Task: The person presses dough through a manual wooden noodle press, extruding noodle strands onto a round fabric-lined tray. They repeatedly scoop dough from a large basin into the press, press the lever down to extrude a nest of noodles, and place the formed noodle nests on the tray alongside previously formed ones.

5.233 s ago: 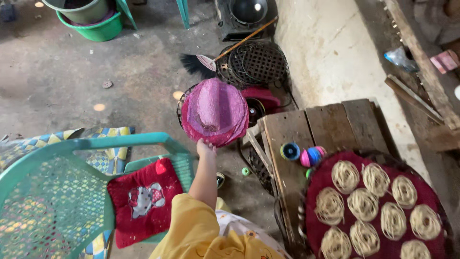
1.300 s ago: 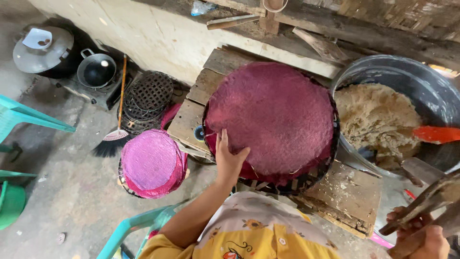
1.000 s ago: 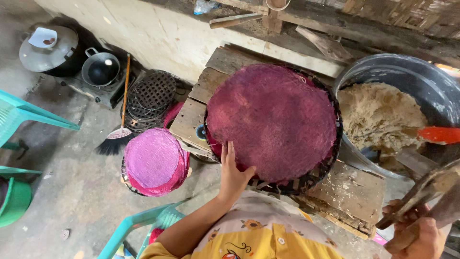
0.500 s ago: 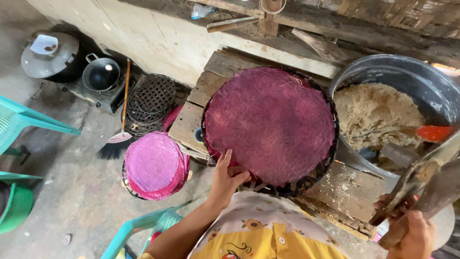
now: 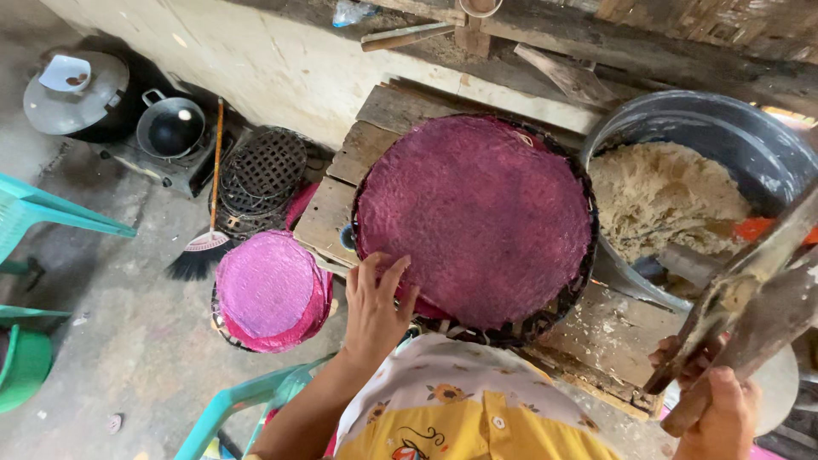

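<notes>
- Head view, looking straight down: a large round woven tray [image 5: 545, 315] covered by a dark red mesh mat [image 5: 477, 221] lies flat on a wooden pallet worktop [image 5: 341, 204].
- The left hand [image 5: 375, 311] rests at the tray's near-left rim, fingers spread and lying on the mat's edge, palm down. It is the nearer hand; the tray lies directly ahead of it and slightly to the right.
- The tray is round, so it has no long axis.
- The right hand [image 5: 714, 413] sits low at the right, well apart from the tray, fist closed around the handles of a wooden press tool [image 5: 750, 298].
- A big grey basin of pale dough [image 5: 656, 196] stands just right of the tray.
- A smaller stack of pink mats [image 5: 268, 290] sits on the floor to the left.
</notes>
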